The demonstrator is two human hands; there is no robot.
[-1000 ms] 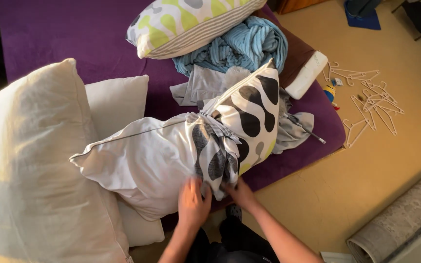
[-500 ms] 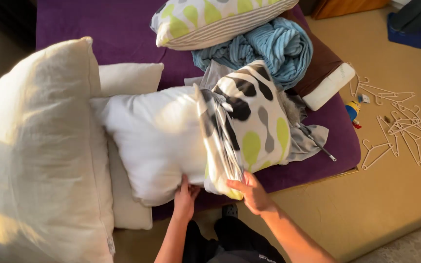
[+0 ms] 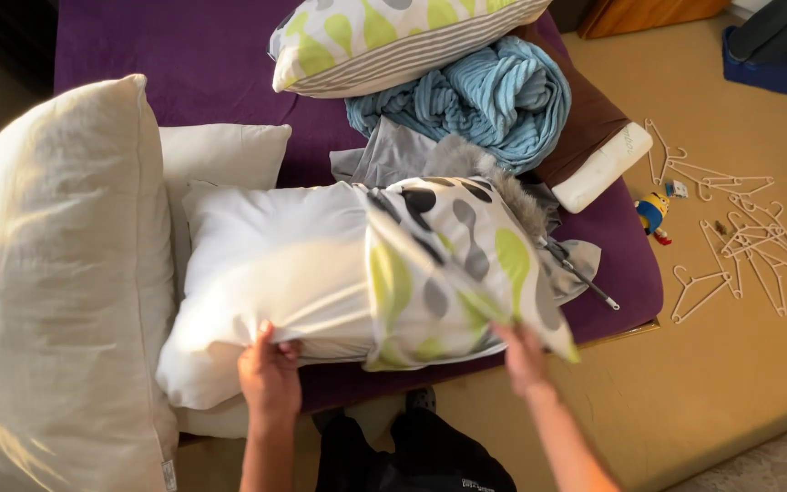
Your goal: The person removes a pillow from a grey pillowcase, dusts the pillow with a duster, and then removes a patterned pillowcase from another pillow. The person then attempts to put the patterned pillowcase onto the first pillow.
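We see no packages, signs or screens, only a small white label at the bottom corner of the big cream pillow, lettering too small

A purple bed sheet is covering the mattress. A large cream pillow is standing at the left edge, and a smaller white pillow is lying beside it. A cased pillow with green and grey spots is resting at the top, touching a crumpled blue blanket. White plastic hangers are lying scattered on the tan floor, near a small yellow toy figure.
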